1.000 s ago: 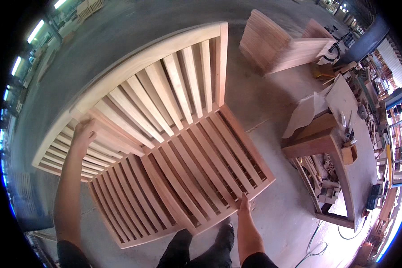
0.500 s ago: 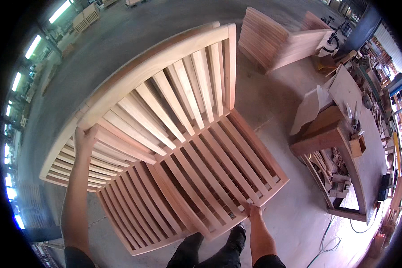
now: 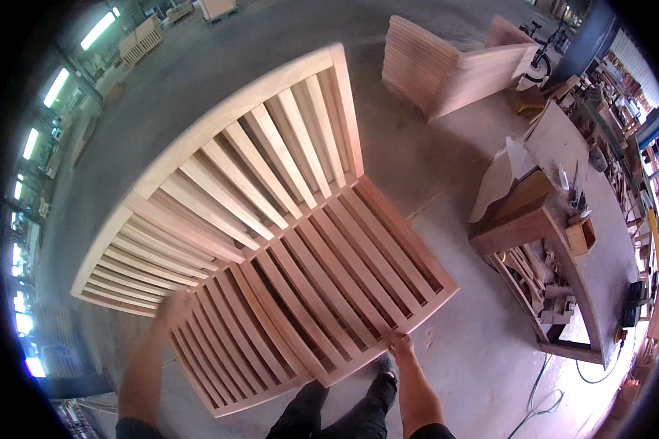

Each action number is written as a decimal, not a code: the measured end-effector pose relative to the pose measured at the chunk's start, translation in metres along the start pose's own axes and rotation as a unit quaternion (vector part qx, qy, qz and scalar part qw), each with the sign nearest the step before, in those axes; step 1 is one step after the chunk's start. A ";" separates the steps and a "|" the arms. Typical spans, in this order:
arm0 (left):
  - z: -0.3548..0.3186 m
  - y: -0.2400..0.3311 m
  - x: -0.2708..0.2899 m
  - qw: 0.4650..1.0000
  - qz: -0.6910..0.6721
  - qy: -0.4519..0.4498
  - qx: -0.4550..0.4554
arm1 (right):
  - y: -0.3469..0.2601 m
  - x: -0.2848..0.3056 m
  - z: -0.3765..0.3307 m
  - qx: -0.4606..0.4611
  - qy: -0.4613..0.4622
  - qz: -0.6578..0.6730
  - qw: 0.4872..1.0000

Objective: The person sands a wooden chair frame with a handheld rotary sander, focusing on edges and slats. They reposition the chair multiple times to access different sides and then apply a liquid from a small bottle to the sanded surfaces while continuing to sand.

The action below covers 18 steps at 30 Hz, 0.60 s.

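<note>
A slatted wooden bench (image 3: pixel 231 117), or the seat-and-back part of one, stands before me. Its pale back (image 3: pixel 124 241) rises at the far side, and its reddish slatted seat (image 3: pixel 359 271) slopes toward my feet. My right hand (image 3: pixel 399 342) is closed on the front rail of the seat, fingers partly hidden beneath it. Close to the left end, where seat meets back, my left hand (image 3: pixel 174 307) is smeared by motion. Whether it touches the wood there I cannot tell.
On the right, a workbench (image 3: pixel 608 241) holds a small wooden box (image 3: pixel 581 235) and tools, with offcuts (image 3: pixel 538 278) underneath. Stacked slatted panels (image 3: pixel 432 73) stand behind, near a bicycle (image 3: pixel 540 62). A cable (image 3: pixel 538 395) trails over the floor at lower right.
My left hand has left the back's top rail and dropped to the left end of the seat. The back's doubled top rail now shows as one. My right hand keeps its hold.
</note>
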<state>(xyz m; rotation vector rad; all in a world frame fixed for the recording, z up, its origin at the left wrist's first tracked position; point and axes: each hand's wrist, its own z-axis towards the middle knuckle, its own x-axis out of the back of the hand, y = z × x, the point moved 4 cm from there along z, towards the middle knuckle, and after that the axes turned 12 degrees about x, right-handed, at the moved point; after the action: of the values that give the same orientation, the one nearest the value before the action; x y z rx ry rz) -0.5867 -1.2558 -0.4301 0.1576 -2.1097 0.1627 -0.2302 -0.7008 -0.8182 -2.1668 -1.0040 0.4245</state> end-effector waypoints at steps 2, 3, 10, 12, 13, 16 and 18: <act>-0.073 -0.004 -0.072 0.983 0.088 -0.162 0.004 | 0.021 0.010 0.014 -0.020 -0.016 0.072 0.997; -0.114 -0.017 -0.113 0.965 0.123 -0.233 -0.011 | 0.024 0.013 0.019 -0.023 -0.047 0.009 0.999; -0.395 -0.182 -0.362 0.957 0.049 -0.275 0.082 | 0.042 -0.010 0.003 0.476 -0.361 -0.649 0.471; -0.500 -0.151 -0.428 0.936 0.037 -0.329 0.121 | 0.028 0.033 0.011 0.307 -0.409 -0.681 0.523; -0.541 -0.135 -0.445 0.930 0.035 -0.344 0.122 | 0.021 0.047 0.005 0.221 -0.421 -0.689 0.547; -0.602 -0.123 -0.462 0.939 0.108 -0.323 0.053 | 0.008 0.064 0.004 0.118 -0.408 -0.644 0.637; -0.640 -0.124 -0.487 0.937 0.172 -0.304 0.010 | 0.024 0.081 -0.002 0.029 -0.404 -0.587 0.701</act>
<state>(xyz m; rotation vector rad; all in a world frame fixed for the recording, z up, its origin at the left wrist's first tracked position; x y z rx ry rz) 0.2224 -1.2398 -0.5112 -0.1782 -2.7456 0.3814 -0.1637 -0.6505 -0.8340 -0.7855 -2.5027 0.7176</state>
